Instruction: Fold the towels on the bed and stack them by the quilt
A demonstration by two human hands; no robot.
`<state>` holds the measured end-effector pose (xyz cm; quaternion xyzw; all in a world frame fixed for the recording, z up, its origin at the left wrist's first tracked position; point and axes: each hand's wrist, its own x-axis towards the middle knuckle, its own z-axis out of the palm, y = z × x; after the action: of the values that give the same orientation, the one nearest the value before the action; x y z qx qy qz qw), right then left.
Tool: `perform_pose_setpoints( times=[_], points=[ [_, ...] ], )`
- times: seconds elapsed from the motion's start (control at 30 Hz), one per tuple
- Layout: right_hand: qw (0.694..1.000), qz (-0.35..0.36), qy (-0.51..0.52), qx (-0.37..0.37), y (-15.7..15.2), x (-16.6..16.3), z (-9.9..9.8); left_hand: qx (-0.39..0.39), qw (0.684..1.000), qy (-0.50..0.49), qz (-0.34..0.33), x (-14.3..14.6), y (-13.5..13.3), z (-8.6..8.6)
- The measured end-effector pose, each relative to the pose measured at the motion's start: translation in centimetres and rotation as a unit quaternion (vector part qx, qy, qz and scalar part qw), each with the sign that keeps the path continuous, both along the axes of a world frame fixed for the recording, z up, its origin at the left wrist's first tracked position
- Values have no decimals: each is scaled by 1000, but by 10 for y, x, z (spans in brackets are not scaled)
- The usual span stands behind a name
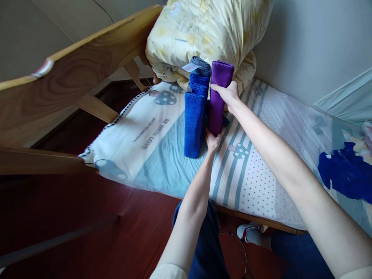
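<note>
A folded purple towel (220, 100) stands on its narrow edge on the bed, beside a row of folded blue towels (194, 124). My right hand (229, 93) grips its upper part, with the thumb across the near face and the other fingers hidden behind. Around the lower end of the same towel is my left hand (213, 139), its fingers partly hidden. At the far end of the blue row is a rolled grey-blue towel (201, 64) with a white label (190, 67) sticking out.
A cream bundled quilt (200, 35) sits behind the towels, on the patterned bed sheet (162, 155). A wooden bed rail (101, 50) runs along the left. Dark blue cloth (347, 168) lies at the right. Below are a red-brown floor (124, 224) and a black cable (244, 248).
</note>
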<state>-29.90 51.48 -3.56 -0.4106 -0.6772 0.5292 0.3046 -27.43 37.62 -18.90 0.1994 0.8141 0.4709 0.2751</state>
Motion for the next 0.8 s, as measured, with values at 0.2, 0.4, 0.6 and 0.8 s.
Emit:
perform_pose_setpoints(
  times=[0.2,0.4,0.6,0.8],
  points=[
    [997,42,49,38,17,3,-22,-2,1000,7,-2,2,-4,1],
    [995,33,71,62,18,9,-35,-20,998,56,2,19,-20,10],
    [997,-10,68,30,9,46,-33,-44,979,192,-58,62,-33,15],
    [993,-110,32,6,-1,177,-38,-6,836,287,-467,177,-77,3]
  ],
)
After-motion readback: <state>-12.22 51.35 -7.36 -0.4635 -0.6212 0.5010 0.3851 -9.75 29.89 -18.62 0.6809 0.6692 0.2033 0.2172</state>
